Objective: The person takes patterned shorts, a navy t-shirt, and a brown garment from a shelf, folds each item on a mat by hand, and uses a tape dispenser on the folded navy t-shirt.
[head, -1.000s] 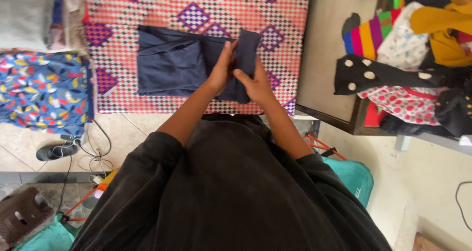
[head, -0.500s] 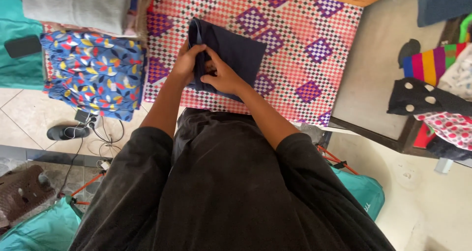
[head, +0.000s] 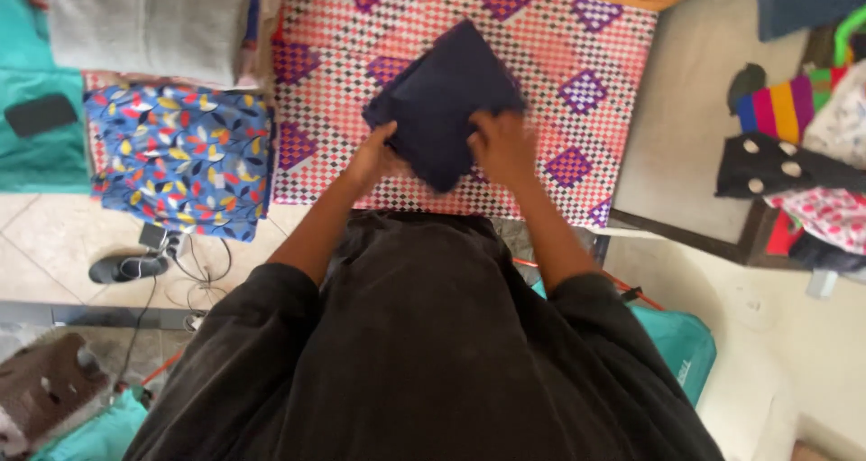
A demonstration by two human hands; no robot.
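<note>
Head view: a folded dark navy cloth garment (head: 442,100) lies on the red-and-white checked woven mat (head: 577,37), a compact tilted square. The left hand (head: 374,159) grips its near left edge and the right hand (head: 502,145), somewhat blurred, clasps the near right edge, seemingly to keep the folds together. Left of the mat sits a folded blue leaf-print fabric (head: 180,159); above it, folded grey cloth (head: 149,23).
</note>
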